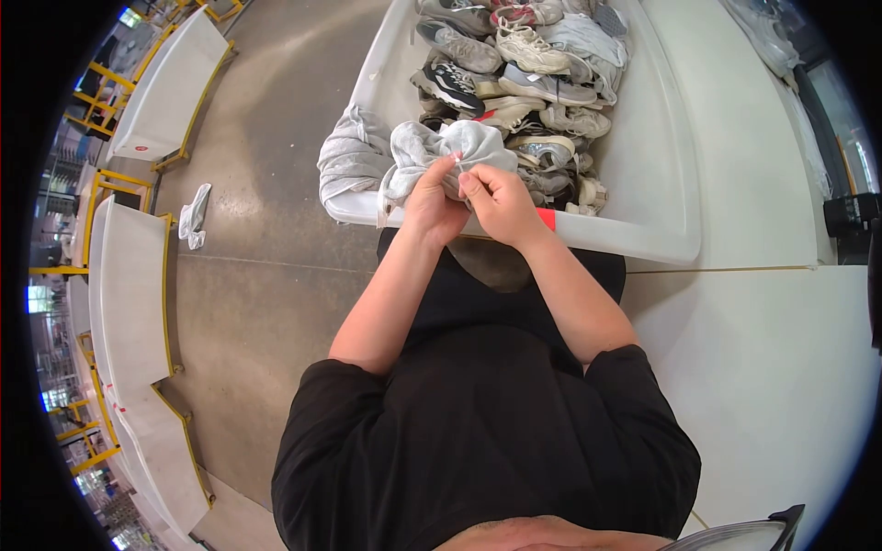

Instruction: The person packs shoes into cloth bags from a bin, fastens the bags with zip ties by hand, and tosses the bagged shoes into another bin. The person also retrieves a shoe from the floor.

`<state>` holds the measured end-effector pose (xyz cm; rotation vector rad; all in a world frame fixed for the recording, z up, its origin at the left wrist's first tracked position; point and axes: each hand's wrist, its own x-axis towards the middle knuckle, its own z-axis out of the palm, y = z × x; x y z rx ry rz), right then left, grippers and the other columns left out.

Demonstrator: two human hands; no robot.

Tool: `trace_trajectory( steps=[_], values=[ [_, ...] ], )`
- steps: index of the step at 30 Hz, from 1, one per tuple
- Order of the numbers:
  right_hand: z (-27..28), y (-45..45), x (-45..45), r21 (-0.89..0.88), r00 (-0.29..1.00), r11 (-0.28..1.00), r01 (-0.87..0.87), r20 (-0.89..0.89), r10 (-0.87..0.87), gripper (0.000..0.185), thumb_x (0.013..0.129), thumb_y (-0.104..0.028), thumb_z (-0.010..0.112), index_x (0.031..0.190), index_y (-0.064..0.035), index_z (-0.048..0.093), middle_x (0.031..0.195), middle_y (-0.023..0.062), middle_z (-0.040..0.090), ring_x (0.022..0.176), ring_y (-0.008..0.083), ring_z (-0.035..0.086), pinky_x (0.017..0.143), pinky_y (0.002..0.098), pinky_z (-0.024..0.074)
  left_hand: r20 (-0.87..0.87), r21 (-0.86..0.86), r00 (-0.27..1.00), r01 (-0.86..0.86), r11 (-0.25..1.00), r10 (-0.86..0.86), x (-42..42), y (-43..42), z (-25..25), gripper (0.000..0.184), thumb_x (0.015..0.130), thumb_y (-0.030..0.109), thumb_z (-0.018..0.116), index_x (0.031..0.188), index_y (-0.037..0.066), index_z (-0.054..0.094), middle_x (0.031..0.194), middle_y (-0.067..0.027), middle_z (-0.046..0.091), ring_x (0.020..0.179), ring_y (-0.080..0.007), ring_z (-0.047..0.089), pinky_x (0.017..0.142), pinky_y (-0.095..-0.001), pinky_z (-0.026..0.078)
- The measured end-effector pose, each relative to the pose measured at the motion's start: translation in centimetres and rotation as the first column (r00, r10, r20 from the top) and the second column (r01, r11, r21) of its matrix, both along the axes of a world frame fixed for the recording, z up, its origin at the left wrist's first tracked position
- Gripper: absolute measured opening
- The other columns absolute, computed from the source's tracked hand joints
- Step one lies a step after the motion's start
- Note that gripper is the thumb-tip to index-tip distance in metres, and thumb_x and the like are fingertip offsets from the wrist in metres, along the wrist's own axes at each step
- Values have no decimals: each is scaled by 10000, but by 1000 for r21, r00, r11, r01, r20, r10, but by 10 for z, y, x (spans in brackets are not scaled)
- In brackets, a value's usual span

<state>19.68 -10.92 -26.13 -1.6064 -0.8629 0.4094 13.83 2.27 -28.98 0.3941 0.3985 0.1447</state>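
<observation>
My left hand (435, 204) and my right hand (501, 204) meet over the near rim of a white bin (634, 241). Both are closed, thumbs and fingers pinching at a gathered grey cloth (473, 142), with a thin whitish strand between the fingertips. The cloth is bunched and hangs down past my left hand. Beside it, another grey cloth (354, 151) drapes over the bin's near left corner. Behind my hands, many worn shoes (548, 89) are piled in the bin, some partly hidden by the cloth. A pale cloth (585, 43) lies among them.
A white wall or panel (763, 184) stands to the right of the bin. On the concrete floor (266, 303) at the left lies a white cloth (193, 217). White bins (133, 294) on yellow frames line the far left.
</observation>
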Motion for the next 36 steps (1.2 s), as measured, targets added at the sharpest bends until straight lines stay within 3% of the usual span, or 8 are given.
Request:
trace_trajectory(
  steps=[16, 20, 23, 28, 31, 32, 35, 36],
  values=[
    [-8, 5, -5, 209, 973, 952, 224, -110, -205, 97, 966, -122, 668, 932, -31, 668, 792, 18, 656, 706, 105, 596, 646, 264, 477, -83, 64, 997, 8, 998, -3, 6, -1, -3, 185, 908, 152, 595, 1001, -3, 633, 1005, -97, 685, 977, -238, 655, 954, -388, 514],
    [-2, 0, -4, 229, 969, 961, 157, 152, -195, 66, 934, -104, 686, 962, -46, 671, 851, 33, 651, 748, 159, 631, 668, 293, 504, -38, -5, 999, 4, 1000, -4, 7, 2, -6, 214, 914, 159, 578, 1018, -22, 625, 1025, -130, 682, 1000, -255, 654, 957, -399, 516],
    [-6, -2, -9, 270, 802, 957, 109, 545, -245, 38, 901, -64, 685, 937, -59, 672, 905, 58, 648, 823, 236, 644, 707, 337, 527, -84, 7, 995, 47, 999, -46, 4, -3, 13, 215, 932, 177, 565, 1005, -16, 627, 1023, -142, 679, 1014, -268, 653, 954, -413, 520],
    [-2, -10, -7, 284, 679, 959, -16, 707, -198, 100, 895, 3, 667, 972, -55, 642, 944, 88, 646, 862, 311, 637, 782, 380, 519, -120, -84, 991, 54, 995, -64, 8, 9, 22, 237, 952, 198, 552, 1023, -18, 617, 1026, -164, 680, 1002, -297, 653, 947, -432, 524],
    [5, 7, -4, 397, 770, 916, -52, 600, -216, 67, 900, -24, 657, 952, -60, 636, 1018, 92, 668, 983, 313, 647, 822, 385, 536, 370, -356, 886, 414, 838, -280, 20, 36, -40, 296, 968, 196, 539, 1137, -42, 588, 1111, -180, 666, 1035, -304, 646, 980, -424, 511],
    [3, 5, -4, 399, 768, 915, -58, 604, -214, 67, 900, -24, 657, 952, -60, 636, 1018, 92, 668, 983, 313, 647, 822, 385, 536, 374, -353, 885, 412, 840, -277, 21, 34, -24, 296, 968, 196, 539, 1137, -42, 588, 1111, -180, 666, 1035, -304, 646, 980, -424, 511],
    [-12, -2, -11, 335, 728, 927, -168, 676, -112, 85, 926, -33, 647, 1003, -51, 618, 1056, 115, 670, 1005, 323, 648, 870, 375, 531, -143, -116, 989, 26, 993, -43, 19, 25, 61, 289, 990, 224, 532, 1103, -27, 620, 1056, -170, 689, 980, -309, 659, 931, -429, 536],
    [-10, 0, -11, 338, 729, 925, -171, 675, -112, 85, 926, -33, 647, 1003, -51, 618, 1056, 115, 670, 1005, 323, 648, 870, 375, 531, -143, -113, 989, 23, 993, -39, 19, 26, 57, 289, 990, 224, 532, 1103, -27, 620, 1056, -170, 689, 980, -309, 659, 931, -429, 536]
  ],
)
